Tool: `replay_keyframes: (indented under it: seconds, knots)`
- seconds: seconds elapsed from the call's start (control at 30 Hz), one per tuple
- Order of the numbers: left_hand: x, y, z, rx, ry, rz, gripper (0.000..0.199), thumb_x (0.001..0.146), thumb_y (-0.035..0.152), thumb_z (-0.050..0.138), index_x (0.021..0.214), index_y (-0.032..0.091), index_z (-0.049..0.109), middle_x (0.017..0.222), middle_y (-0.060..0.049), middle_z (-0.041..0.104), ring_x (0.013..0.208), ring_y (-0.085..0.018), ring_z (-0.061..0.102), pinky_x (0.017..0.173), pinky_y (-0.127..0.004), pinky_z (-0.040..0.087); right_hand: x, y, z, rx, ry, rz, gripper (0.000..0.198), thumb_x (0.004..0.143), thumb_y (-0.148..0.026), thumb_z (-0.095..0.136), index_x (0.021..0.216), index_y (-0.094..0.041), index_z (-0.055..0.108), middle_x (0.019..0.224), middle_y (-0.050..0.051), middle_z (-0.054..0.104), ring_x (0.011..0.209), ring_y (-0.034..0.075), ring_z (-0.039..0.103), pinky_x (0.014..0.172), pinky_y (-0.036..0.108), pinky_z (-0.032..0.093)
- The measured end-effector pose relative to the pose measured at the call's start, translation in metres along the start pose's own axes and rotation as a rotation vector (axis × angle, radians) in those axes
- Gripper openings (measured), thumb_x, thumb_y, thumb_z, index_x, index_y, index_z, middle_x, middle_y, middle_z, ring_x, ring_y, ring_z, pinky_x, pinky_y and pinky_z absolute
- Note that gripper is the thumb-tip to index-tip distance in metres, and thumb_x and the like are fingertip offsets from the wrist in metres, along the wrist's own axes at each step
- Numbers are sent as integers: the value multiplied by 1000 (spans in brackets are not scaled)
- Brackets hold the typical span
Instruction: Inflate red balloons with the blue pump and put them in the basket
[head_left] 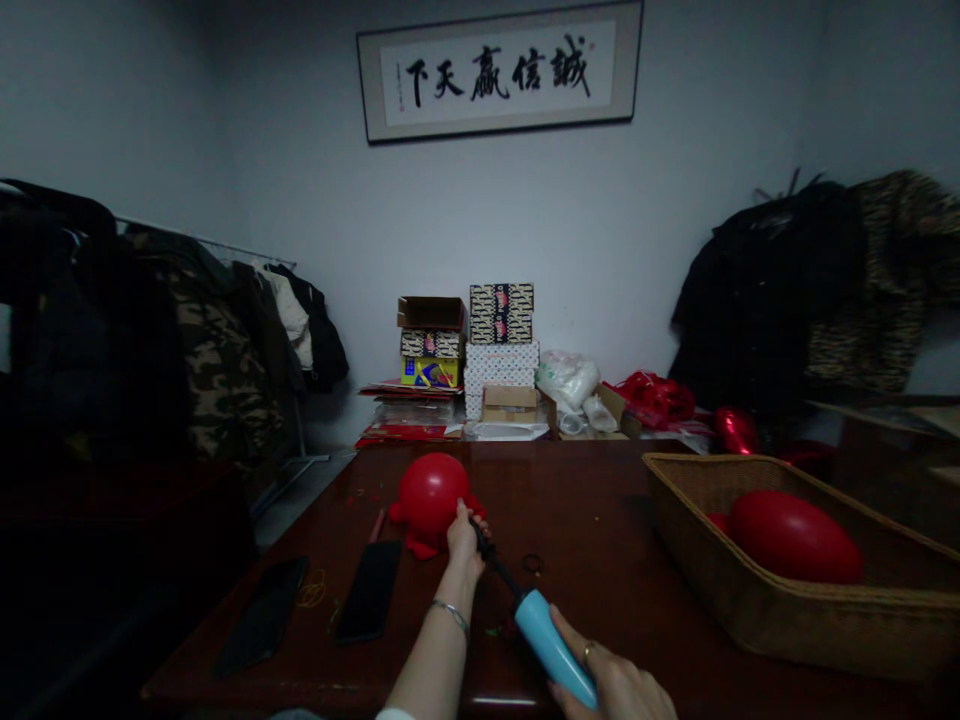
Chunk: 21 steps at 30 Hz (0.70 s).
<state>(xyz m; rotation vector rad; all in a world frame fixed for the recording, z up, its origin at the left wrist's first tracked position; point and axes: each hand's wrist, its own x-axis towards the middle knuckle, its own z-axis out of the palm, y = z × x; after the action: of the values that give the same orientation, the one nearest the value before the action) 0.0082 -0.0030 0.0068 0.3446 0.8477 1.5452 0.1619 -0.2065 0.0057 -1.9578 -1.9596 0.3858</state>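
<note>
A partly inflated red balloon (435, 490), round with small knobs at its lower sides, rests over the wooden table. At its right side my left hand (465, 540) is closed, pinching the balloon where it meets the black front end of a hand balloon pump (553, 645); the exact join is hidden by the fingers. My right hand (615, 685) wraps round the light blue body of the pump, at the bottom of the view. A black rod shows between the blue body and my left hand.
A wicker basket (720, 570) holding a larger red balloon (795, 538) stands at the right. Two dark phones (367, 590) and yellow rubber bands (313, 589) lie on the table (600, 530) at left. Stacked boxes (501, 370) stand behind; clothes hang on both sides.
</note>
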Motion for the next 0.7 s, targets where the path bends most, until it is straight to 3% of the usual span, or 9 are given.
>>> replay_keyframes:
  seconds: [0.23, 0.5, 0.7]
  knots:
    - [-6, 1, 5, -61, -41, 16, 38, 77, 52, 59, 66, 18, 45, 47, 5, 45, 36, -6, 42, 37, -18, 33, 1, 5, -4, 72, -18, 64, 63, 75, -35, 51, 137, -39, 34, 112, 0, 66, 100, 26, 63, 82, 34, 45]
    - [-27, -10, 10, -126, -111, -57, 34, 79, 46, 61, 67, 17, 45, 49, 3, 47, 40, -8, 44, 40, -19, 36, 23, -14, -7, 128, 51, 61, 58, 78, -38, 51, 135, -36, 40, 111, 2, 67, 101, 24, 62, 78, 29, 44]
    - [-23, -17, 6, -61, -102, -73, 32, 79, 42, 61, 66, 18, 45, 48, 3, 47, 39, -8, 44, 41, -21, 37, 36, -28, -8, 80, 102, 27, 55, 80, -37, 49, 134, -38, 39, 106, 2, 69, 97, 24, 64, 71, 29, 45]
